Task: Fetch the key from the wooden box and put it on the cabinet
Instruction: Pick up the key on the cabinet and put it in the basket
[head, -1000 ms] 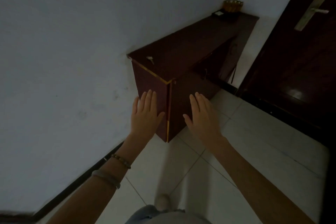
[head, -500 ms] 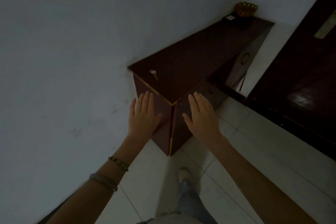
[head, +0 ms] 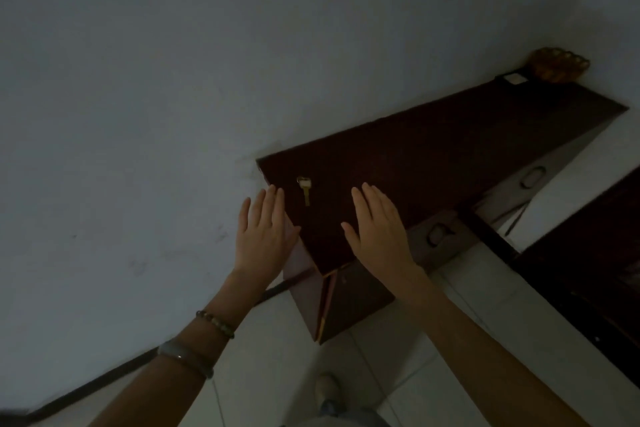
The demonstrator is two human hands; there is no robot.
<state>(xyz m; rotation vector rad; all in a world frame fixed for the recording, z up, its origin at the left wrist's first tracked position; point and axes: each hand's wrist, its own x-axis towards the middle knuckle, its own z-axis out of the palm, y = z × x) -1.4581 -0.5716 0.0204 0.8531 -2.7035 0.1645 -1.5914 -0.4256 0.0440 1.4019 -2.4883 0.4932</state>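
While you look down through the head camera, the key (head: pixel 304 188) lies flat on the dark cabinet (head: pixel 433 163) top near its wall-side corner; your left hand (head: pixel 265 236) hovers spread and empty just left of it, past the cabinet's near end, with two bracelets (head: pixel 214 324) on its wrist; your right hand (head: pixel 379 229) is flat, fingers extended, holding nothing, above the top just right of the key; a carved wooden box (head: pixel 559 69) sits at the far end against the wall.
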